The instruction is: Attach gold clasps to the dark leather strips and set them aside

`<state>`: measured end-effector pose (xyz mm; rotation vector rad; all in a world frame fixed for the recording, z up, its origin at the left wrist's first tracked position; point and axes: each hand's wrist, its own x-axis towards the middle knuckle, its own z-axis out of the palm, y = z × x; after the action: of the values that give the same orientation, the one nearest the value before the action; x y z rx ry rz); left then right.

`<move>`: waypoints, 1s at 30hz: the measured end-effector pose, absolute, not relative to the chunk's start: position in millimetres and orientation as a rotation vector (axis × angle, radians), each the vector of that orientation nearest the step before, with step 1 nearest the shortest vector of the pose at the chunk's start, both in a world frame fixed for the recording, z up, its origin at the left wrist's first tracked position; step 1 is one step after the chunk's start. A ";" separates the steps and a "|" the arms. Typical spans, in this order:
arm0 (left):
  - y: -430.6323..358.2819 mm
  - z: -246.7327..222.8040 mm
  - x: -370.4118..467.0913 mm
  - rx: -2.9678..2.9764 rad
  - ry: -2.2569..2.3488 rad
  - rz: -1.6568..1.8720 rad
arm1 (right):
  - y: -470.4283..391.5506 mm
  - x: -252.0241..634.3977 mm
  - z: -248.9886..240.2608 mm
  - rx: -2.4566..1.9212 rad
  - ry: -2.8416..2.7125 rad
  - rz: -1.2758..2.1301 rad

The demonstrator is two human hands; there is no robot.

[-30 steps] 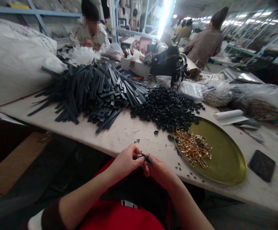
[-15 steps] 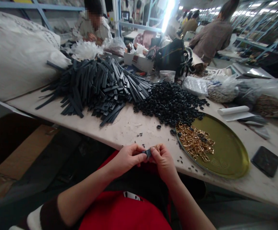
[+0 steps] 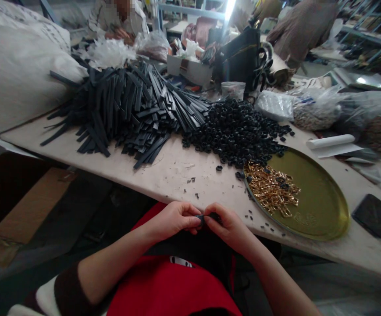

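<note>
- Black piece point(image 3: 201, 219), seemingly unfinished, pinched by left hand point(image 3: 176, 219) and right hand point(image 3: 227, 226) at surface's point(image 3: 157, 177) near edge.
- Strips point(image 3: 121, 103), loops point(image 3: 234, 131) heaped toward far edge; finished share unclear.
- Gold buckles point(image 3: 272, 189), loose, tray's point(image 3: 328, 206) left rim.

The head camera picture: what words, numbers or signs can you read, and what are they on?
None can be read for sure.
White sack, upper left: dark marks, too blurred to read.
Golden tray: a faint pattern; I can't tell if it's writing.
Red garment: dark shapes on a white patch, too unclear to read.
</note>
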<state>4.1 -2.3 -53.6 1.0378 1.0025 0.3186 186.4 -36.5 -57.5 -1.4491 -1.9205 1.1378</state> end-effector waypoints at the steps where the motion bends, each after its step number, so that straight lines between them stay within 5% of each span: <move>1: -2.9 -53.9 5.0 1.046 1.003 0.304 | -36.9 186.4 -56.2 -1.436 -1.962 1.138; 30: 4.3 -14.4 10.6 1.740 0.905 0.002 | -53.9 177.5 -57.4 -1.393 -1.873 0.740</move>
<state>10.6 4.3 -14.4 1.7400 0.9048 0.0020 177.5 -53.9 -57.4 -1.3930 -1.8727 0.7399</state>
